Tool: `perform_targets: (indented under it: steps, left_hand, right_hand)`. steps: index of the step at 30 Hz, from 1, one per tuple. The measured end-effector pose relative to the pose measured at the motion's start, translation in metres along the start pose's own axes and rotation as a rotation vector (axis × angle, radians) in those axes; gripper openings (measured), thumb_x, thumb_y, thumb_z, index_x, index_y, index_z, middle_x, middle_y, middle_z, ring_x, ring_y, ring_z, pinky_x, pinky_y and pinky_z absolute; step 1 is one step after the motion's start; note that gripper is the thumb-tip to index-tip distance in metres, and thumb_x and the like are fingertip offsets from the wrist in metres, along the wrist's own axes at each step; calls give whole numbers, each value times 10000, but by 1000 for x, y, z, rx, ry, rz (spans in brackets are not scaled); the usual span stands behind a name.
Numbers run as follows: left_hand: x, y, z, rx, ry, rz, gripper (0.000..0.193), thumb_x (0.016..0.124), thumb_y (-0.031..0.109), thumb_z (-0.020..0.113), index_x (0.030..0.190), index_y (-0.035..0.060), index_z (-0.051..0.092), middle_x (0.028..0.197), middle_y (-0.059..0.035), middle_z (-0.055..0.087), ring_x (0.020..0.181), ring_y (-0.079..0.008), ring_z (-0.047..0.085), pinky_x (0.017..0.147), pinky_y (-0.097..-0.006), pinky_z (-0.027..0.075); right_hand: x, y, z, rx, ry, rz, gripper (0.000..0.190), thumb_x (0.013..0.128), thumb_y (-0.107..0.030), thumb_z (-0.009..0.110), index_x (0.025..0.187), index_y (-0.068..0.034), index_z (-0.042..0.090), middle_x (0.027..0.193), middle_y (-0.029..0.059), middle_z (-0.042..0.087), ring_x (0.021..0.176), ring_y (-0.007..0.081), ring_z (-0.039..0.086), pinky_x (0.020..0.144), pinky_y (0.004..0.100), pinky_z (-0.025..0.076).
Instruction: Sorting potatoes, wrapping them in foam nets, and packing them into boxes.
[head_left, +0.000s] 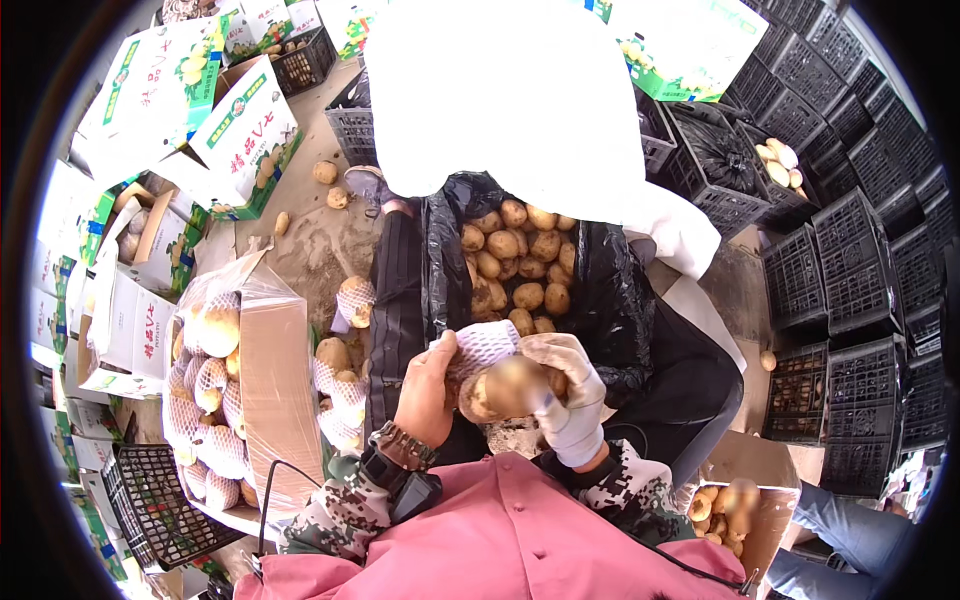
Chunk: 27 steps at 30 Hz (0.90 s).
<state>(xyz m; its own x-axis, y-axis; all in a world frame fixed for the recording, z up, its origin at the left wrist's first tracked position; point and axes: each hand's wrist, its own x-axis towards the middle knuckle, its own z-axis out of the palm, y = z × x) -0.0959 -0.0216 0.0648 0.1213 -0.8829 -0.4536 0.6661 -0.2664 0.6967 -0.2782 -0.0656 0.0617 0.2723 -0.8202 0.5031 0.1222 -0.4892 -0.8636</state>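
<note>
My bare left hand (431, 390) grips a white foam net sleeve (487, 346) just above my lap. Against the sleeve's lower edge is a large potato (499, 390), partly blurred. My right hand (570, 394), in a pale glove, holds this potato, and part of another potato shows between its fingers. Whether the potato is partly inside the sleeve, I cannot tell. Beyond my hands, loose potatoes (529, 296) lie in a container lined with a black plastic bag (611, 300).
An open cardboard box (277, 397) of net-wrapped potatoes stands at left, with wrapped potatoes (341, 401) beside it. Black crates (859, 262) are stacked at right. A box of potatoes (776, 480) stands lower right, near a person's jeans-clad legs (855, 532). Printed cartons (247, 135) fill the upper left.
</note>
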Motion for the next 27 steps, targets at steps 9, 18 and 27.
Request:
perform_targets:
  steps: [9,18,27]
  left_hand:
    - [-22,-8,6,404,-189,146,564,909,245,781,1376,5,576,1270,-88,666,1174,-162,618,988,-363,531]
    - [-16,-1,11,1027,-81,805,540,767,242,852,1242,49,680,1204,-169,695,1077,-333,689,934,-393,550]
    - [-4,-15,7,178,-1,420,327,1024,250,574,1089,-45,700,1034,-74,747,914,-154,717,841,-324,567]
  right_hand:
    - [2,7,-4,-291,-152,-112,573,900,-389,715,1295,11,601,1344,217,564,1255,321,553,1074,403,427]
    - [0,0,20,-77,122,341,443,920,-271,727,1232,8,581,1115,107,644,1030,200,621,940,328,498]
    - [-8,14,16,-203,105,14,435,929,-314,706,1197,6,582,1190,148,628,1089,246,611,982,374,479]
